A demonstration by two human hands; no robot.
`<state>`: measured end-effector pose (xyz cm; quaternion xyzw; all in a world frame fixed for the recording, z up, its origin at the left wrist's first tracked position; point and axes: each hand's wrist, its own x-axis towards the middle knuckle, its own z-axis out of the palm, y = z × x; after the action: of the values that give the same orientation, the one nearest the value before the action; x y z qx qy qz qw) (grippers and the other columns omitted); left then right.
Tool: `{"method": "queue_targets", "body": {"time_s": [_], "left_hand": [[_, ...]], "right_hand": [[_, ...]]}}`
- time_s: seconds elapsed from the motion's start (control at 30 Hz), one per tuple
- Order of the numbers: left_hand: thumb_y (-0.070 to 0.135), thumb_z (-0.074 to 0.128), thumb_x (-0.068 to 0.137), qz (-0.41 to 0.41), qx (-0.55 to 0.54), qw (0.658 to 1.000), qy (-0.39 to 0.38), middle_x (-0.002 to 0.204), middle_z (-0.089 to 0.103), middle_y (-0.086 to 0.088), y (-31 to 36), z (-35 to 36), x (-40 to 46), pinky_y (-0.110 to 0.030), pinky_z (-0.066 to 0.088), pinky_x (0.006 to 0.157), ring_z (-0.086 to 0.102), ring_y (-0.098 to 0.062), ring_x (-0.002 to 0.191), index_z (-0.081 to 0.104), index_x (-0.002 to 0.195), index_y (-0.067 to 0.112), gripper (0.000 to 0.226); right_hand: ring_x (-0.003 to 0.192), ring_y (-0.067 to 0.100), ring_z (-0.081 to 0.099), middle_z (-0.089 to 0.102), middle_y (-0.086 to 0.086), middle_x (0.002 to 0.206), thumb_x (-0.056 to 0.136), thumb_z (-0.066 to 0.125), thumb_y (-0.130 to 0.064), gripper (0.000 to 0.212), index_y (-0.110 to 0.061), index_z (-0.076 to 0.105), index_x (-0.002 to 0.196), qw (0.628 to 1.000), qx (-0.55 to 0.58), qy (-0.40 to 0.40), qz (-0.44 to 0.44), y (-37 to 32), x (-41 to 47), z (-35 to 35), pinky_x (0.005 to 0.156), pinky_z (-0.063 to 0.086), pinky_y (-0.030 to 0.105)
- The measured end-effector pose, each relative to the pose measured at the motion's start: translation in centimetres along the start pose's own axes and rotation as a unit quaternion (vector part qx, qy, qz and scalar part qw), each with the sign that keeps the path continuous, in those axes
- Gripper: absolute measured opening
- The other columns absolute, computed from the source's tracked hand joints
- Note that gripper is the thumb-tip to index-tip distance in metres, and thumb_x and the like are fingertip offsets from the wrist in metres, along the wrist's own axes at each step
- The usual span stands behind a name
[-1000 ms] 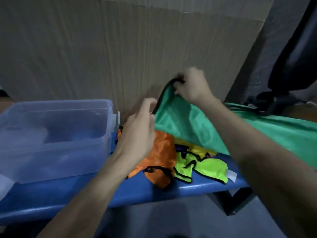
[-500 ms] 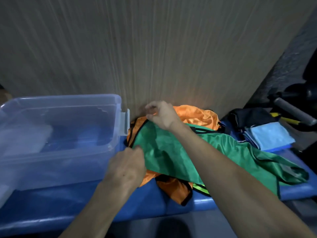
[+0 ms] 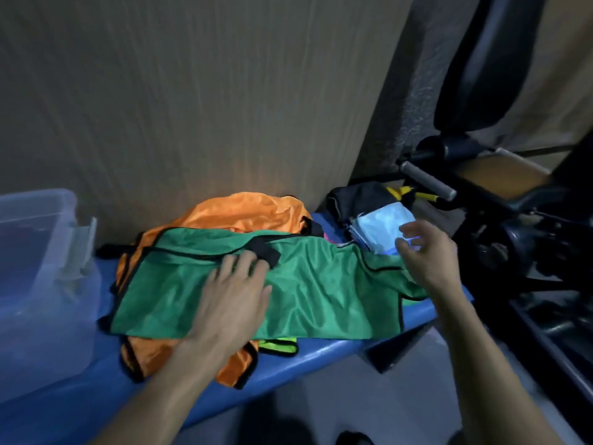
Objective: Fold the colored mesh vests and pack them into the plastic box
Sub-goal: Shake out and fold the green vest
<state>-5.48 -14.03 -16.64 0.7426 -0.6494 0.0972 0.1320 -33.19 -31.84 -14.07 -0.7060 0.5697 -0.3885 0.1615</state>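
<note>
Green mesh vest with black trim (image 3: 321, 293), spread flat across centre frame on a blue padded bench (image 3: 321, 351), lying over a crumpled orange mesh vest (image 3: 244, 213) whose edges show behind it and below it. Clear plastic box (image 3: 41, 277), far left of frame, standing on the same bench, just beside the vests. Left hand (image 3: 231, 300), centre, palm down with fingers spread, pressing flat on the green vest near its black strap. Right hand (image 3: 423, 252), centre right, fingers loosely spread and holding nothing, above the green vest's right edge. Pale blue folded cloth (image 3: 378, 226), just behind the right hand. Neon yellow vest edge (image 3: 279, 346), lower centre, peeking from under the green one.
</note>
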Motion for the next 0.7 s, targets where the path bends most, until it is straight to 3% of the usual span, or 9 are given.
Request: {"method": "queue_targets", "body": {"time_s": [0.07, 0.17, 0.23, 0.27, 0.33, 0.43, 0.5, 0.6, 0.7], "left_hand": [[0.041, 0.06, 0.095, -0.035, -0.018, 0.999, 0.012, 0.118, 0.057, -0.002, 0.2, 0.2, 0.3, -0.045, 0.054, 0.078, 0.056, -0.029, 0.106, 0.06, 0.119, 0.019, 0.033], [0.049, 0.055, 0.097, -0.073, -0.083, 0.994, 0.016, 0.123, 0.055, 0.0, -0.3, 0.0, 1.3, -0.045, 0.054, 0.078, 0.056, -0.028, 0.111, 0.048, 0.137, 0.016, 0.052], [0.051, 0.058, 0.095, -0.101, -0.141, 0.984, 0.027, 0.116, 0.057, 0.002, -0.9, -0.3, 2.5, -0.045, 0.054, 0.075, 0.059, -0.026, 0.103, 0.044, 0.137, 0.018, 0.056], [0.05, 0.059, 0.094, -0.116, -0.165, 0.979, 0.041, 0.111, 0.058, 0.002, -1.3, -0.4, 3.3, -0.045, 0.054, 0.072, 0.06, -0.026, 0.097, 0.045, 0.134, 0.019, 0.053], [0.043, 0.064, 0.094, -0.159, -0.206, 0.963, 0.069, 0.105, 0.06, 0.003, -2.2, -0.4, 5.0, -0.045, 0.052, 0.072, 0.062, -0.027, 0.09, 0.045, 0.134, 0.021, 0.049], [0.033, 0.068, 0.094, -0.232, -0.225, 0.943, 0.075, 0.109, 0.065, -0.003, -3.8, -0.5, 7.9, -0.047, 0.05, 0.085, 0.062, -0.034, 0.105, 0.053, 0.129, 0.014, 0.043], [0.027, 0.067, 0.093, -0.242, -0.169, 0.951, 0.091, 0.113, 0.063, -0.01, -3.9, -0.9, 8.7, -0.051, 0.049, 0.09, 0.057, -0.038, 0.11, 0.055, 0.124, 0.014, 0.036], [0.006, 0.061, 0.09, -0.098, -0.091, 0.969, 0.21, 0.116, 0.056, -0.016, -0.2, -2.2, 8.3, -0.051, 0.042, 0.094, 0.049, -0.039, 0.107, 0.058, 0.121, 0.01, 0.031], [0.009, 0.06, 0.093, 0.101, -0.17, 0.966, 0.166, 0.106, 0.06, 0.001, 6.0, -2.2, 8.4, -0.04, 0.042, 0.09, 0.052, -0.023, 0.101, 0.065, 0.11, 0.016, 0.019]], "right_hand": [[0.106, 0.026, 0.064, 0.068, 0.006, 0.118, 0.086, 0.078, -0.025, 0.035, -0.015, 0.069, 0.118, 0.994, -0.067, -0.072, 0.036, 3.1, 0.4, -2.3, 0.087, 0.049, 0.035], [0.124, 0.022, 0.054, 0.056, 0.003, 0.135, 0.071, 0.091, -0.042, 0.081, -0.021, 0.055, 0.141, 0.95, -0.1, -0.275, 0.103, 6.0, 0.3, -3.9, 0.101, 0.044, 0.036], [0.129, 0.021, 0.052, 0.053, -0.001, 0.14, 0.058, 0.093, -0.055, 0.105, -0.025, 0.047, 0.148, 0.922, -0.159, -0.344, 0.081, 7.4, 0.6, -3.8, 0.108, 0.041, 0.036], [0.13, 0.023, 0.052, 0.054, -0.002, 0.139, 0.058, 0.093, -0.054, 0.105, -0.026, 0.046, 0.148, 0.92, -0.172, -0.345, 0.068, 7.9, 0.8, -3.5, 0.107, 0.042, 0.037], [0.119, 0.026, 0.059, 0.06, -0.004, 0.122, 0.07, 0.093, -0.036, 0.079, -0.024, 0.055, 0.138, 0.941, -0.152, -0.298, 0.058, 8.4, 1.3, -2.8, 0.093, 0.044, 0.032], [0.087, 0.025, 0.063, 0.065, 0.0, 0.088, 0.086, 0.082, -0.027, 0.017, -0.023, 0.066, 0.091, 0.968, -0.119, -0.218, 0.032, 8.7, 1.9, -2.4, 0.07, 0.04, 0.033], [0.065, 0.022, 0.051, 0.055, 0.004, 0.067, 0.088, 0.08, -0.025, 0.034, -0.013, 0.054, 0.068, 0.979, -0.095, -0.18, 0.029, 9.1, 2.3, -2.6, 0.059, 0.034, 0.035], [0.053, 0.016, 0.035, 0.038, 0.003, 0.057, 0.089, 0.077, -0.024, 0.048, -0.008, 0.041, 0.062, 0.989, -0.043, -0.134, 0.051, 9.0, 2.6, -3.2, 0.053, 0.027, 0.034], [0.051, 0.013, 0.037, 0.039, -0.003, 0.054, 0.091, 0.075, -0.024, 0.046, -0.013, 0.043, 0.06, 0.99, -0.009, -0.131, 0.051, 9.0, 2.8, -2.9, 0.054, 0.031, 0.034]]}}
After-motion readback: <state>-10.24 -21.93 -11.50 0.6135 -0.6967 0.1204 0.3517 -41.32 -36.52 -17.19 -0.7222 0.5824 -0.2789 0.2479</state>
